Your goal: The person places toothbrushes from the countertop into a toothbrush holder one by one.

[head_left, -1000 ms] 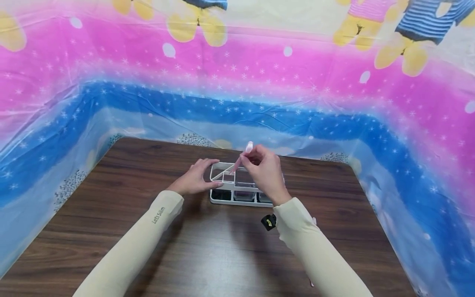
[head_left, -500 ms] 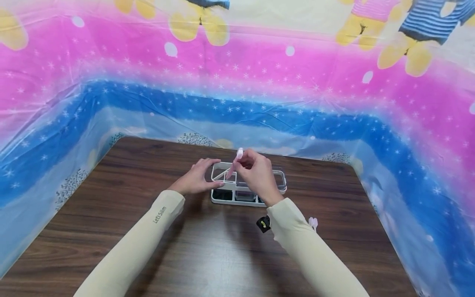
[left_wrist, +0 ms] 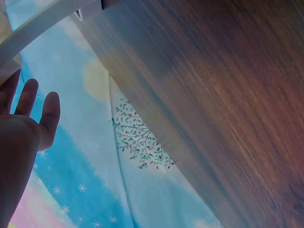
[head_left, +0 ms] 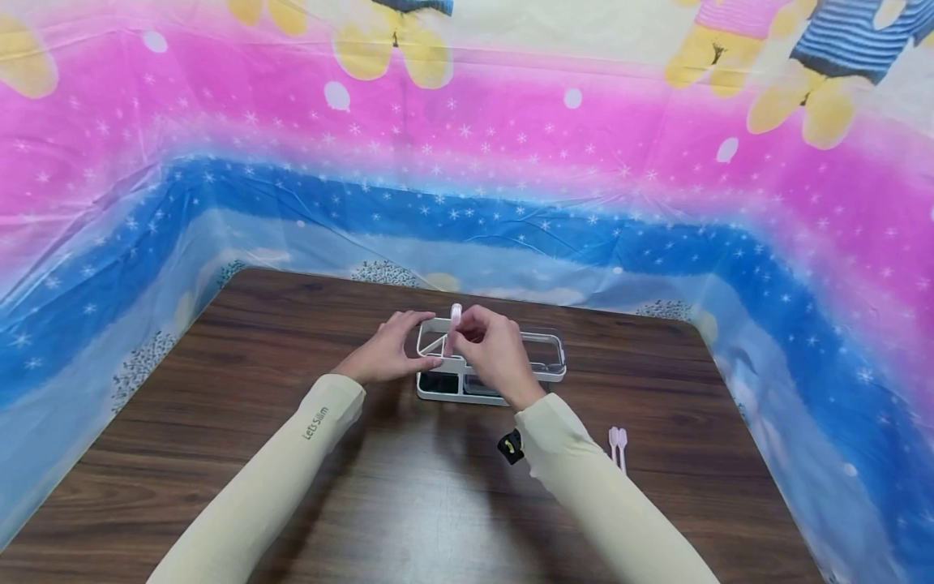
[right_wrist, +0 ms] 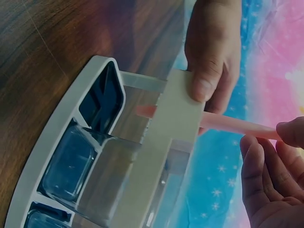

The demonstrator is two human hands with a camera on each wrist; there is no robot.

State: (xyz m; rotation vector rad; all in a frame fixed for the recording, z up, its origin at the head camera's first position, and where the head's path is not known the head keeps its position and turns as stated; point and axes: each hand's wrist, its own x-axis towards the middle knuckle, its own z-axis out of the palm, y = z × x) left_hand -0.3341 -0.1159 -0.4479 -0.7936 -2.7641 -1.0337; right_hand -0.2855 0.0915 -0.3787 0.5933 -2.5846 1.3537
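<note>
Left hand (head_left: 383, 354) grips organizer (head_left: 540, 369) left edge; right hand (head_left: 490, 350) pinches pink stick (right_wrist: 223, 122).

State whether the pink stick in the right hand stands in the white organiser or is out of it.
In. The pink stick, pinched by the right hand, runs down behind the white organiser divider, its tip showing inside a compartment.

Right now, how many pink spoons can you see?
3. One pink spoon is pinched in the right hand over the organizer tray; two spoons lie together on the table. Others may be hidden.
</note>
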